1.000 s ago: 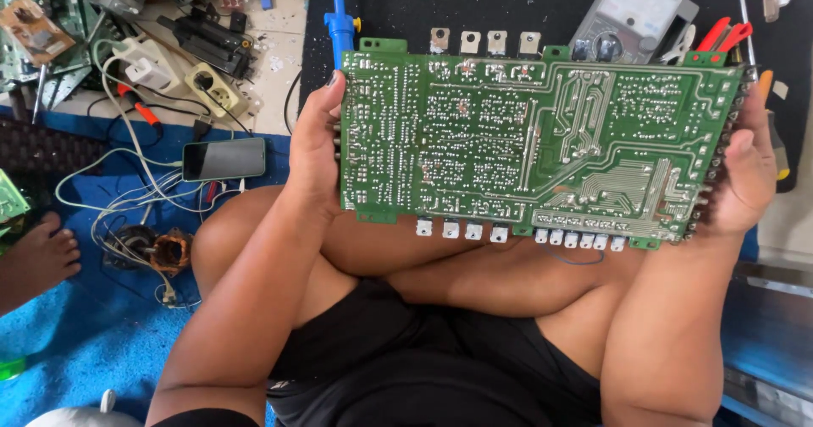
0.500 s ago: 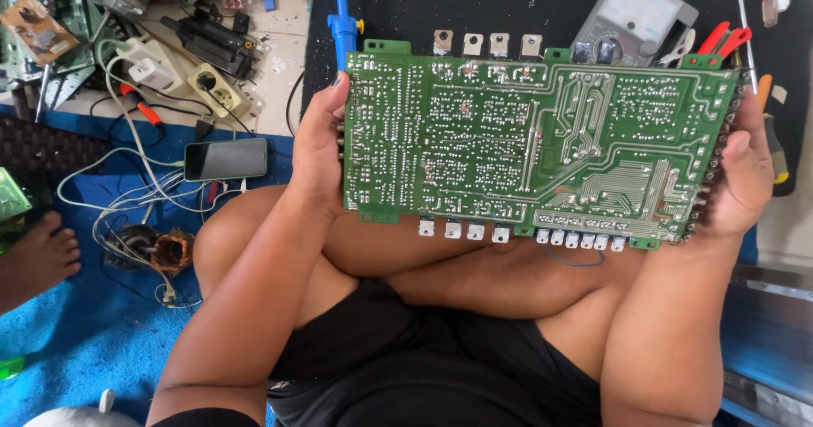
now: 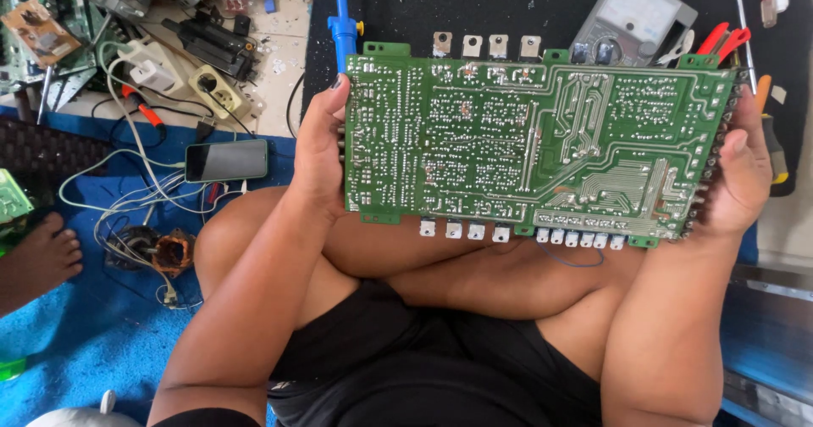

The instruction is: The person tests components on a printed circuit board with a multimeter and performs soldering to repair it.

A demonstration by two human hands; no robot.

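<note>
A large green circuit board (image 3: 525, 143) is held flat above my crossed legs, solder side up, with metal tabs along its far and near edges. My left hand (image 3: 318, 152) grips its left edge, fingers wrapped underneath. My right hand (image 3: 738, 169) grips the right edge beside a row of dark connectors. Both arms come up from the bottom of the view.
Behind the board on a black mat lie a grey analogue multimeter (image 3: 633, 13), a blue-handled tool (image 3: 341, 20), red-handled pliers (image 3: 725, 39) and screwdrivers. At the left are a phone (image 3: 226, 159), white cables, a power strip (image 3: 161, 75), a wire coil (image 3: 172, 252) and another person's foot (image 3: 38, 260).
The board has barely shifted, drifting a little to the right in view. Both hands keep the same hold.
</note>
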